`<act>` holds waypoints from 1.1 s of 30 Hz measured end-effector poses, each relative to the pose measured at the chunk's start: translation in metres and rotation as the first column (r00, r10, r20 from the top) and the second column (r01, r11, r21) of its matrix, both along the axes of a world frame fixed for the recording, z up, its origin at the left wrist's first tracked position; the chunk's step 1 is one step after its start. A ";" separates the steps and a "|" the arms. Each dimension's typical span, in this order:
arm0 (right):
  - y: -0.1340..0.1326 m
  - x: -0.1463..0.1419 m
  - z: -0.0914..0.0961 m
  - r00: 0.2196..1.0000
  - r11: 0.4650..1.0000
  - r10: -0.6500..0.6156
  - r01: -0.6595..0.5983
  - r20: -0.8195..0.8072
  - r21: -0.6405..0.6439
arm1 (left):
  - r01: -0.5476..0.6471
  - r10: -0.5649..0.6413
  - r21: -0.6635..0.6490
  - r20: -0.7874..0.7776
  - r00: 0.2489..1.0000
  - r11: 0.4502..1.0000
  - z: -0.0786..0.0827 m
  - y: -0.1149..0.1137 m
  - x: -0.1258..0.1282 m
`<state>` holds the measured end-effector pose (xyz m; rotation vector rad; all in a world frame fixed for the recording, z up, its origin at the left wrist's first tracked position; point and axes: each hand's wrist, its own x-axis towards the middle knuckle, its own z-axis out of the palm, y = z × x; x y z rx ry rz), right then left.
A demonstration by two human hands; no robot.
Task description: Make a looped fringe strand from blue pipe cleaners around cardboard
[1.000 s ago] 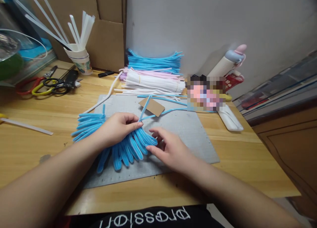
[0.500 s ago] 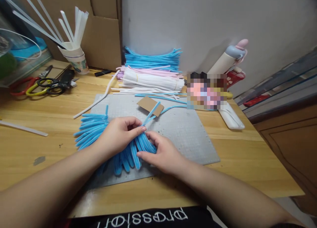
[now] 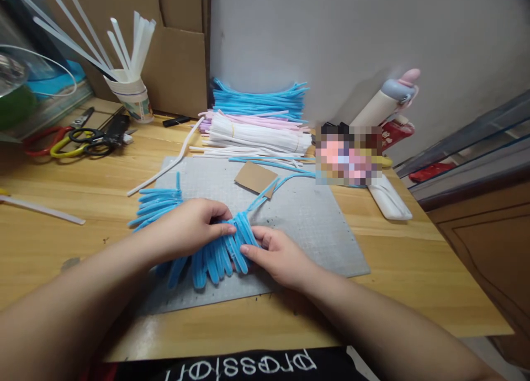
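A fringe of looped blue pipe cleaners (image 3: 207,265) lies over a grey cutting mat (image 3: 323,226), its loops fanning down and to the left. My left hand (image 3: 207,221) pinches the fringe along its top edge, thumb in front and fingers behind. At the fringe's right end, my right hand (image 3: 273,254) holds the last loops between thumb and fingers. Two long blue pipe-cleaner ends (image 3: 265,193) run from there up to the right, across a small brown cardboard piece (image 3: 254,178). My left forearm hides part of the fringe.
Behind the mat lie bundles of blue pipe cleaners (image 3: 259,102) and white pipe cleaners (image 3: 260,134). Scissors (image 3: 89,141) and a paper cup (image 3: 134,99) with white sticks stand left. A bottle (image 3: 376,105), a white pouch (image 3: 389,196) and a blurred-out patch are on the right.
My left hand has shifted slightly left and down along the fringe. The short blue end that stuck up by its fingertips has been lowered, and the right-end loops now stand more upright.
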<state>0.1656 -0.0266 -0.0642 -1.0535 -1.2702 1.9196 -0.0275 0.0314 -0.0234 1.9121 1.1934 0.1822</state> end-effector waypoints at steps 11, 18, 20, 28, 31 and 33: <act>0.003 0.004 0.016 0.928 0.909 -0.329 0.261 0.176 0.324 | 0.001 -0.014 0.242 0.051 0.999 0.970 0.010 -0.017 0.009; 0.006 0.005 0.019 0.964 0.959 -0.245 0.226 -0.101 -0.169 | -0.027 0.024 0.021 0.135 0.991 0.999 0.014 -0.020 0.012; 0.006 0.005 0.017 0.956 0.952 -0.254 0.222 -0.143 -0.211 | -0.015 0.014 0.007 0.145 0.989 1.000 0.015 -0.020 0.012; 0.004 0.004 0.015 0.970 0.970 -0.237 0.239 -0.051 0.036 | -0.022 0.004 0.153 0.122 0.992 0.988 0.011 -0.022 0.012; 0.004 0.005 0.016 0.963 0.962 -0.263 0.267 -0.055 0.065 | -0.009 -0.020 0.217 0.130 0.991 0.976 0.010 -0.022 0.013; 0.004 0.005 0.017 0.960 0.959 -0.273 0.277 -0.063 0.058 | 0.006 -0.039 0.277 0.116 0.992 0.961 0.010 -0.023 0.013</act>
